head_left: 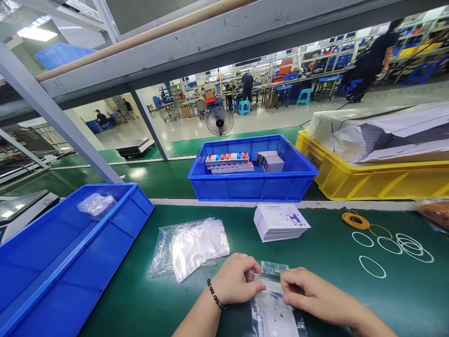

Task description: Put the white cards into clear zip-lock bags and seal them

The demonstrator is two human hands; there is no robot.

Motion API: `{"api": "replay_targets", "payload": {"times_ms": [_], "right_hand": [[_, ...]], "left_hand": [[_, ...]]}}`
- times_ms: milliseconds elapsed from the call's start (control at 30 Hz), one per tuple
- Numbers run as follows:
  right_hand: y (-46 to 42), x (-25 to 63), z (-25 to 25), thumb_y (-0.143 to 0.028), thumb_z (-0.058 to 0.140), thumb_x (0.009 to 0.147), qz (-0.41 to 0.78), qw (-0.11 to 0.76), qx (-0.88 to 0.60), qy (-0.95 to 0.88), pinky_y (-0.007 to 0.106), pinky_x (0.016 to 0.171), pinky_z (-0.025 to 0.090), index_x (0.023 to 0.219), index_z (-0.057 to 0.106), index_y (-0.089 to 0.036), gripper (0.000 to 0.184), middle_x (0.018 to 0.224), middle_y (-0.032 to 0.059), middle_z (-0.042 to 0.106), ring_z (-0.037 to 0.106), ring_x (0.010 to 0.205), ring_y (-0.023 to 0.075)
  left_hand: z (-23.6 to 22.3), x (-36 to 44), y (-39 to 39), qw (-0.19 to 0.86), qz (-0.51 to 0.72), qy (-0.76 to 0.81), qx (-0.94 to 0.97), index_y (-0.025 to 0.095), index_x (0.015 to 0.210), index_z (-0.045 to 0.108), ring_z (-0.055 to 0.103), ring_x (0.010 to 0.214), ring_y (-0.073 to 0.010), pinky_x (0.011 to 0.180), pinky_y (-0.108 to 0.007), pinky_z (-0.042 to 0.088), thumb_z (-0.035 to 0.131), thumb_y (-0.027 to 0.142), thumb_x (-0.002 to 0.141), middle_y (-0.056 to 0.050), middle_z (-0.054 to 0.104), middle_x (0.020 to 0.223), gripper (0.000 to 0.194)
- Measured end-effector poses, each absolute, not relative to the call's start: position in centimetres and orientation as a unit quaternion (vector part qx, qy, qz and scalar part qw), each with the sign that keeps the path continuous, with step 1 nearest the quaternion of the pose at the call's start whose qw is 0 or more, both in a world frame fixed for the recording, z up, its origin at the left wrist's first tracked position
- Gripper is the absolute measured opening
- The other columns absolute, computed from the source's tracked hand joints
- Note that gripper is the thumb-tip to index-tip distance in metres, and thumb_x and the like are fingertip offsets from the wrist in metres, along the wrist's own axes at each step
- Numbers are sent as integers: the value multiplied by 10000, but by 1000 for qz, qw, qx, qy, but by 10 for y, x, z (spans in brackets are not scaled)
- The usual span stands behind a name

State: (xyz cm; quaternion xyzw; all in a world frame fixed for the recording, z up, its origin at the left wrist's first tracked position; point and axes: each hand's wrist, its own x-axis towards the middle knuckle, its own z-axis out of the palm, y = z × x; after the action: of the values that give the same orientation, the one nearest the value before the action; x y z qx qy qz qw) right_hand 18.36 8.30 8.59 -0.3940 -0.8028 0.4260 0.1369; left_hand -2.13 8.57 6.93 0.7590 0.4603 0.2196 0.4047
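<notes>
A clear plastic bag (269,299) lies on the green bench in front of me, with a white printed booklet (278,320) inside it. My left hand (240,279) pinches the bag's upper left edge between thumb and fingers. On the other side, my right hand (305,292) grips the upper right edge, its fingertips curled over the film. Left of my hands is a loose pile of clear plastic bags (196,248). Just beyond them stands a neat stack of white booklets (280,222) with purple print.
A blue bin (252,185) holding printed booklets stands ahead. At left, another blue bin (75,243) contains a plastic-wrapped bundle (96,206). A yellow crate (379,182) is at right, near white rings (372,267) and yellow rubber bands (355,220). A metal shelf beam (175,47) crosses overhead.
</notes>
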Motion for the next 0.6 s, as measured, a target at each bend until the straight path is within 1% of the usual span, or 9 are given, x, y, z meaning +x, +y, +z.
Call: {"api": "replay_targets", "payload": {"times_ms": [67,100,167,233,300,333,400,467,600], "right_hand": [[85,191,88,-342,538,756,424,159,-386,-804,227,521,397,601,509,-209,206,628,-23,503,464,573,126],[87,195,87,-359,530,760,396,203,-400,-801,245,568,428,647,546,-213,185,697,-2,529,498,631,142],[96,199,79,-404,507,767,289,321,-475,-766,334,753,453,801,617,-225,212,925,59,549,534,867,207],[108,203,66,-473,523,725,193,409,-579,-678,465,947,335,983,628,-235,366,1216,102,440,387,1162,299],[123,206,53,-534,549,659,207,437,-646,-591,531,1014,219,1078,613,-234,518,1361,99,333,224,1282,350],[130,208,48,-550,546,645,244,436,-657,-564,531,1017,221,1102,606,-235,558,1368,97,355,234,1287,350],[139,213,41,-550,518,664,309,437,-653,-537,477,995,309,1136,591,-236,572,1296,90,487,371,1234,313],[143,218,39,-528,484,701,317,451,-649,-524,405,970,368,1156,578,-228,553,1231,73,567,469,1170,267],[137,224,43,-464,453,758,273,500,-680,-462,389,995,334,1150,578,-198,490,1241,76,563,463,1177,251]], "left_hand": [[70,-22,87,412,207,483,744,189,636,573,459,600,-118,650,-234,364,625,206,616,57,486,539,57],[71,-22,88,422,205,482,740,183,610,561,447,580,-107,605,-220,347,603,203,634,58,481,538,52],[71,-22,88,459,211,470,724,171,583,542,422,532,-89,533,-202,316,555,195,664,57,469,529,86],[71,-22,88,508,223,456,696,160,587,540,402,501,-80,486,-193,295,531,196,672,53,465,524,93],[69,-21,88,550,235,438,671,147,594,551,397,494,-77,472,-188,292,529,201,668,46,467,525,94],[68,-21,88,561,242,432,664,142,594,559,395,496,-76,476,-188,297,530,202,665,44,467,525,97],[67,-21,88,571,253,426,654,133,600,579,402,510,-78,492,-189,310,535,203,662,37,478,534,104],[65,-21,89,573,260,431,646,129,608,601,411,523,-81,507,-191,323,548,211,658,32,491,541,109],[62,-19,89,581,247,445,636,135,626,642,422,529,-85,520,-196,338,603,248,633,31,501,535,120]]}}
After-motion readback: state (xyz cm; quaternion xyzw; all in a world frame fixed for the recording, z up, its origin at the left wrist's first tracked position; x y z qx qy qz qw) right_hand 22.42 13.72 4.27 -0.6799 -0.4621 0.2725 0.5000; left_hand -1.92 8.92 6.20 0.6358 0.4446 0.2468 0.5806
